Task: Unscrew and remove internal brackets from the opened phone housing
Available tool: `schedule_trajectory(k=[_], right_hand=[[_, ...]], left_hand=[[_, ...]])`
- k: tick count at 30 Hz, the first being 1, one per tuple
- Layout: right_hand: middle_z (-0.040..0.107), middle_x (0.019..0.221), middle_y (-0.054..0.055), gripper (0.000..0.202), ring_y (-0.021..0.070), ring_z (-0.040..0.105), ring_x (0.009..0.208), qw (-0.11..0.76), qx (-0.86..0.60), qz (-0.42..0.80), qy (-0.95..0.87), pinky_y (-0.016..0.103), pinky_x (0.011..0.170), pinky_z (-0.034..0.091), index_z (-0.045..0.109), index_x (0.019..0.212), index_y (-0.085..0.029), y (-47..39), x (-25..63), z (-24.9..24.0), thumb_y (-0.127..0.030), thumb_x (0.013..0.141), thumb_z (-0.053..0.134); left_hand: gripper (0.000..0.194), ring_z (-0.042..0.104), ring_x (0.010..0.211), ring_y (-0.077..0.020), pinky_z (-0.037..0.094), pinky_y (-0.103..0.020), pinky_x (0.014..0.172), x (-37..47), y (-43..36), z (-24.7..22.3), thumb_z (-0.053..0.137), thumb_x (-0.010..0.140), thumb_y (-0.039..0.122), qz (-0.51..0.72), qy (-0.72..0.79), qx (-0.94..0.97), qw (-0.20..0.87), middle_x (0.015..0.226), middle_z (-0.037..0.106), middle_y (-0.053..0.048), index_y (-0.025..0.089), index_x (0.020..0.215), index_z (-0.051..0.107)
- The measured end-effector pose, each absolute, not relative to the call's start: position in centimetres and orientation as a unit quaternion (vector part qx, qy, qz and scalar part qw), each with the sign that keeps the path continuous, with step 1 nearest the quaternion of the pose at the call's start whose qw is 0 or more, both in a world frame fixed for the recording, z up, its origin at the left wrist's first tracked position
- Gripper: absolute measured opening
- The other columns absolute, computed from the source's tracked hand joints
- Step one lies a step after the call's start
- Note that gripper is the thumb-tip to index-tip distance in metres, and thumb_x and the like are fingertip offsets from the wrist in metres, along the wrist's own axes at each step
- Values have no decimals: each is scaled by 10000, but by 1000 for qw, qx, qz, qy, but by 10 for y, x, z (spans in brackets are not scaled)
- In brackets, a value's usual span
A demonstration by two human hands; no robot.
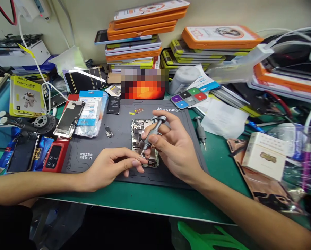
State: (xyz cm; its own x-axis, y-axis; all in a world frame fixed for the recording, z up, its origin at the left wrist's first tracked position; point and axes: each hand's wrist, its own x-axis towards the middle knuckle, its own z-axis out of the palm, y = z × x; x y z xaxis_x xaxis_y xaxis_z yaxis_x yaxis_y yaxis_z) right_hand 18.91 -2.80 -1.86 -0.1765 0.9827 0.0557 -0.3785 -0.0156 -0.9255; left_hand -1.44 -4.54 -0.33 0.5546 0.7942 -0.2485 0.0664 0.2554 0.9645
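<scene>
A grey precision screwdriver (152, 134) is in my right hand (177, 149), its shaft slanting down to the left. My left hand (105, 166) pinches at the screwdriver's tip with thumb and index finger; anything small between those fingertips is hidden. Beneath both hands lies an opened phone (137, 133), its inner parts exposed and partly covered by my fingers. It rests on a dark grey work mat (93, 146). To the left of the phone sits a small metal-and-black phone part (109, 132), with tiny bits beside it.
A second screwdriver (200, 132) lies at the mat's right edge. A black battery (113, 104), a detached phone screen (70, 118) and a red device (55, 155) are on the left. Orange boxes (142, 26) stack behind. At right stands a white box (264, 155).
</scene>
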Motion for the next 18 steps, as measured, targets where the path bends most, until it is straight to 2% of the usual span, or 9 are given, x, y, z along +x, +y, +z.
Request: schedule_trajectory(k=[6, 18], right_hand=[[685, 962, -20, 529, 93, 648, 555, 548, -334, 630, -437, 239, 533, 624, 499, 1311, -346, -27, 189, -21, -335, 877, 801], [688, 954, -17, 506, 95, 641, 554, 546, -330, 615, -464, 235, 528, 625, 477, 1308, -348, -27, 190, -23, -360, 900, 776]], left_hand=[[174, 568, 622, -48, 474, -150, 601, -16, -46, -3, 684, 985, 323, 264, 389, 551, 690, 901, 780, -21, 212, 1052, 799], [158, 579, 626, -57, 496, -157, 605, -14, -44, -4, 691, 971, 284, 267, 392, 540, 695, 893, 787, -33, 191, 1031, 804]])
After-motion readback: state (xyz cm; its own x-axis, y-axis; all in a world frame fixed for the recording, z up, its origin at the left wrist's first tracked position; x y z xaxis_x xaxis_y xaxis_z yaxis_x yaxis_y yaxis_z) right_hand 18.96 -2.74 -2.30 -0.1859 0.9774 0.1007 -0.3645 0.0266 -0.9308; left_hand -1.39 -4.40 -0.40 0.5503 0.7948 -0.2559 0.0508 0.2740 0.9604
